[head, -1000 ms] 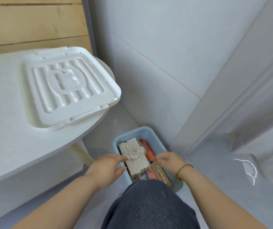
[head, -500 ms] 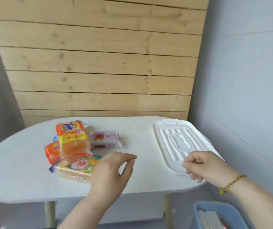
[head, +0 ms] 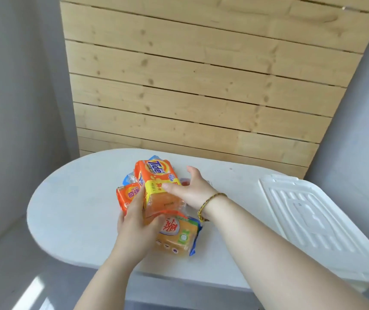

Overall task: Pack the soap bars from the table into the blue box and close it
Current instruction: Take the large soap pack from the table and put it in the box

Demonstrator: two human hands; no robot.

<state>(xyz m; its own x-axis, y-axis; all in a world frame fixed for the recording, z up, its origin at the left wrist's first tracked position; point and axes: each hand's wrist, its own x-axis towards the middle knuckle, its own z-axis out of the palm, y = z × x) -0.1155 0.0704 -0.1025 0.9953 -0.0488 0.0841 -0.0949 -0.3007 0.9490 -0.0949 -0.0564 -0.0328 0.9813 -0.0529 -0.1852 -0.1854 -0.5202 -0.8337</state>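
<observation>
A pile of wrapped soap bars lies in the middle of the white table. On top sits an orange Tide soap pack. My left hand grips its near left side, thumb over the pack's clear end. My right hand rests against its right side with fingers spread. A small orange soap bar lies to the left, a yellow-orange wrapped bar lies underneath at the front, and a blue wrapper peeks out behind. The blue box is out of view.
The white box lid lies on the right end of the table, overhanging the edge. A wooden slat wall stands behind the table. Grey walls flank both sides, and floor shows at the lower left.
My view swung from the blue box on the floor up to the table. Both hands left the box, reached forward and closed around the Tide soap pack.
</observation>
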